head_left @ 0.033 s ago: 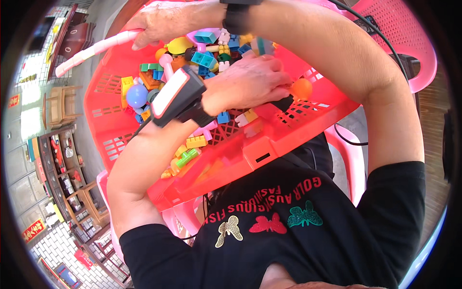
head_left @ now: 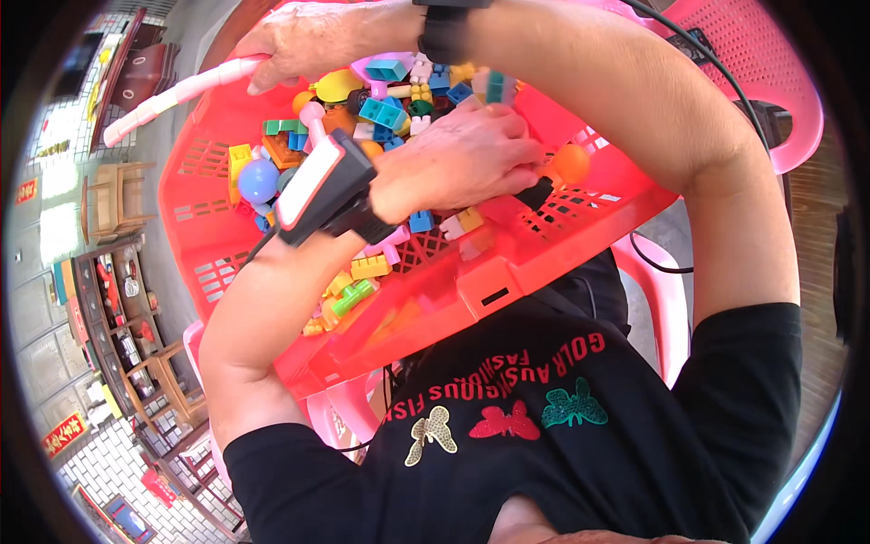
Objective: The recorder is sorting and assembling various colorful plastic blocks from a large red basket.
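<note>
My left hand (head_left: 458, 159) reaches into a red plastic basket (head_left: 507, 281), palm down over a heap of toy building blocks (head_left: 385, 113). Its fingers are bent and closed, with the tips hidden from view. A small black piece (head_left: 536, 193) lies right at the thumb, and an orange ball (head_left: 571, 164) is just beyond the fingers. At the basket's far left rim, my right hand (head_left: 294, 45) is closed around one end of a long pale-pink stick of joined blocks (head_left: 177, 92). The stick slants out past the rim to the left.
A black band with a white-topped device (head_left: 322, 186) is on my left wrist; a black watch (head_left: 449, 27) is on my right. My right forearm arches over the basket's far side. A pink chair (head_left: 770, 82) with a black cable (head_left: 725, 77) stands at right, shelves (head_left: 122, 313) at left.
My left wrist has shifted very slightly to the left. The orange ball near its fingers has moved a little. My right hand and the pink stick look the same.
</note>
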{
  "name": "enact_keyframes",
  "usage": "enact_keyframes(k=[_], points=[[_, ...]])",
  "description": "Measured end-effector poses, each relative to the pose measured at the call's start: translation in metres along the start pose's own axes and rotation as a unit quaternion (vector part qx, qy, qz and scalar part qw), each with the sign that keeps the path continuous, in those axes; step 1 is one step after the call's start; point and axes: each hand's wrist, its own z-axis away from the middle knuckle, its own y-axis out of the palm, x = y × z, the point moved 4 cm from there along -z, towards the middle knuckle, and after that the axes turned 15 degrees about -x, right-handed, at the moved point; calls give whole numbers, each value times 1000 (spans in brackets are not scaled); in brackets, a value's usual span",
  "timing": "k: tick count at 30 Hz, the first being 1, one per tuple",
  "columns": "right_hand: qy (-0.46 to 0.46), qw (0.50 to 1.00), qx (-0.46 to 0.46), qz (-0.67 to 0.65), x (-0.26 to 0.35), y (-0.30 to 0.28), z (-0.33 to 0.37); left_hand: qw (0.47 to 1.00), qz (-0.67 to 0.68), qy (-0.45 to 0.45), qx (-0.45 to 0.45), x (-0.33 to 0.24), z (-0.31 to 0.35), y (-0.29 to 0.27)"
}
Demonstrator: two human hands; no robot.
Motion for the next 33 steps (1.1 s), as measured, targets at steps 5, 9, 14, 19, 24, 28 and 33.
enact_keyframes(k=[5, 9, 14, 19, 24, 28, 33], points=[[9, 1000, 2, 0, 2, -2, 0, 988, 31, -119, 92, -9, 36, -26], [-30, 999, -23, 5, 1, -4, 5, 985, 32, -153, 70, -11, 67, -47], [-15, 1000, 17, 18, -1, -8, 15, 977, 29, -209, 41, -7, 95, -71], [48, 997, 19, -57, 10, -20, 18, 958, 34, -280, -59, 21, 111, -100], [66, 987, 13, -147, 9, -24, 24, 867, 202, -413, -190, 54, 126, -125], [37, 999, -8, 13, 5, -26, 18, 839, 203, -412, -292, 59, 131, -148], [78, 993, 58, -61, 8, -24, 25, 887, 66, -403, -217, 54, 132, -144]])
